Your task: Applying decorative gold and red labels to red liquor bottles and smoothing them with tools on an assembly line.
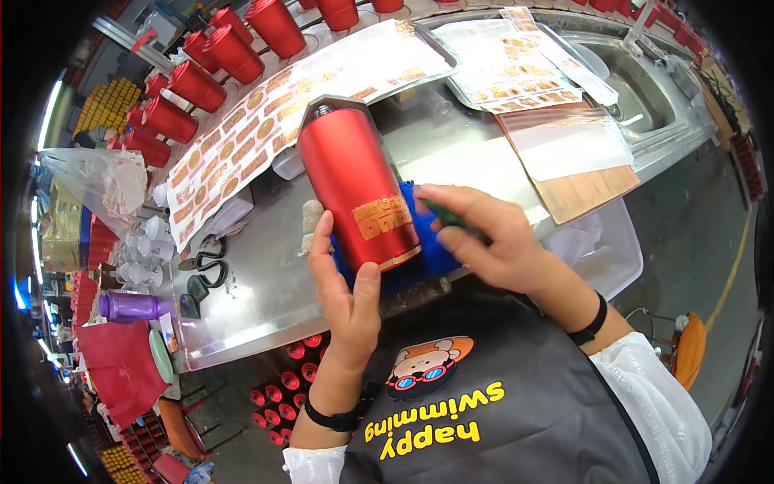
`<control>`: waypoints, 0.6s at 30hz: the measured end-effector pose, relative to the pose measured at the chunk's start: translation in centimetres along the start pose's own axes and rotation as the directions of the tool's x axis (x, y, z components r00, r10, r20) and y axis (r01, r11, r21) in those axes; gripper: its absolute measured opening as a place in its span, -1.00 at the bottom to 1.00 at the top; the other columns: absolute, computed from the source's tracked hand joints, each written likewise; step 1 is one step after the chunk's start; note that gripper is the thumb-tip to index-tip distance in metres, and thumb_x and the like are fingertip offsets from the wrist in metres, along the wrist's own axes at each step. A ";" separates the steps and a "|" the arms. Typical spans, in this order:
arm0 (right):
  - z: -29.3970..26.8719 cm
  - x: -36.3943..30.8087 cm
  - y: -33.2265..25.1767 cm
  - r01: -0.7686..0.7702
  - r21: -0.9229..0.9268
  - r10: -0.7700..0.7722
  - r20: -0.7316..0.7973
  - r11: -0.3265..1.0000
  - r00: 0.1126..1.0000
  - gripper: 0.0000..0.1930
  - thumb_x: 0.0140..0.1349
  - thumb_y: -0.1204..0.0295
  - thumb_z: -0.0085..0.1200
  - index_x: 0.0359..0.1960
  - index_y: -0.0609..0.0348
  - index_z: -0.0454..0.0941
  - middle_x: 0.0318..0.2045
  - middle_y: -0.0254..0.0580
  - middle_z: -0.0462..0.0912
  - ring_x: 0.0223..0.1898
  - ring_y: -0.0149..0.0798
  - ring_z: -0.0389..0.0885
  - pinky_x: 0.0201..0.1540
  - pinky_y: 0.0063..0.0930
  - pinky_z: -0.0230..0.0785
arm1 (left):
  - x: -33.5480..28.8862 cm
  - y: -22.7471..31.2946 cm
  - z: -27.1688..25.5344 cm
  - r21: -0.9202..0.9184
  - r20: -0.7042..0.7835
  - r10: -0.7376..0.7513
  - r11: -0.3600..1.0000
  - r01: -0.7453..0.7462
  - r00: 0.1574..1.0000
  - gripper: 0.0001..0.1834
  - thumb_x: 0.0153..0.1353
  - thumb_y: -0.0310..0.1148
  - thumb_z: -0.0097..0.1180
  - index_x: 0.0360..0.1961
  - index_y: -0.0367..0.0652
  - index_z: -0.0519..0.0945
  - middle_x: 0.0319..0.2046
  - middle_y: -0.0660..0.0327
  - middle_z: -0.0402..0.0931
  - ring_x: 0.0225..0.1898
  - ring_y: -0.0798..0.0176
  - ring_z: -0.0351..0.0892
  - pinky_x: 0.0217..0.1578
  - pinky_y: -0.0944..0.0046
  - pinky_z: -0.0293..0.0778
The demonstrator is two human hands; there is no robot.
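In front of me a glossy red metal cylinder lies tilted, its far end against a dark angular stand. A gold patterned decal is on its side near the close end. My left hand grips that end, with fingers along the left side and thumb at the bottom rim. My right hand pinches a slim dark green tool just right of the decal; its exact kind is hard to make out. Under the cylinder lies a blue cloth. A wrapped beige stub stands at its left.
Sheets of gold decals cover the table's far left. Black scissors lie near the left edge. A brown board with papers is at right, before a sink. More red cylinders line the back. A purple bottle stands far left.
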State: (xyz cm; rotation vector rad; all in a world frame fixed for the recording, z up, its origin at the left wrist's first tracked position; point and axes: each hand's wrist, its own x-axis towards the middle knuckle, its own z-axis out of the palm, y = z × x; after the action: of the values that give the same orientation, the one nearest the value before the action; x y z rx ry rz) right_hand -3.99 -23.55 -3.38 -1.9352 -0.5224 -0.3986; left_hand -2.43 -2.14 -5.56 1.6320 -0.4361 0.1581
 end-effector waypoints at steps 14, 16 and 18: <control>0.1 1.3 -1.7 -0.386 0.179 0.322 0.304 0.905 0.897 -0.79 0.28 0.39 0.06 -0.13 0.26 0.51 -0.34 -0.19 0.62 -0.29 -0.34 0.59 -0.19 -0.45 0.42 | 0.1 -0.1 0.3 0.138 -0.036 0.017 0.990 -0.012 0.999 -0.26 0.24 -0.32 0.14 0.34 -0.41 0.11 0.24 -0.06 0.15 0.32 0.03 0.13 0.33 0.12 0.01; 0.2 1.3 -1.7 -0.371 0.186 0.306 0.306 0.910 0.902 -0.79 0.28 0.39 0.06 -0.13 0.26 0.51 -0.33 -0.19 0.62 -0.29 -0.34 0.59 -0.19 -0.45 0.42 | 0.2 0.0 0.4 0.132 -0.029 0.039 0.991 -0.035 0.999 -0.25 0.23 -0.32 0.14 0.34 -0.41 0.11 0.25 -0.06 0.14 0.32 0.03 0.13 0.33 0.12 0.02; 0.1 1.4 -1.9 -0.379 0.223 0.305 0.307 0.898 0.902 -0.79 0.27 0.40 0.07 -0.13 0.26 0.51 -0.32 -0.19 0.62 -0.26 -0.35 0.58 -0.18 -0.45 0.42 | 0.2 0.1 0.4 0.154 -0.021 0.050 0.987 -0.046 0.999 -0.26 0.24 -0.32 0.13 0.34 -0.41 0.10 0.26 -0.06 0.13 0.33 0.04 0.12 0.33 0.12 0.02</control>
State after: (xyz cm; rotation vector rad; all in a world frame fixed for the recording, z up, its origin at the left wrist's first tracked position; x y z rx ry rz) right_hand -3.80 -22.52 -1.21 -1.7665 -0.3688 0.1612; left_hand -2.36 -2.53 -5.45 1.7697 -0.4532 0.2535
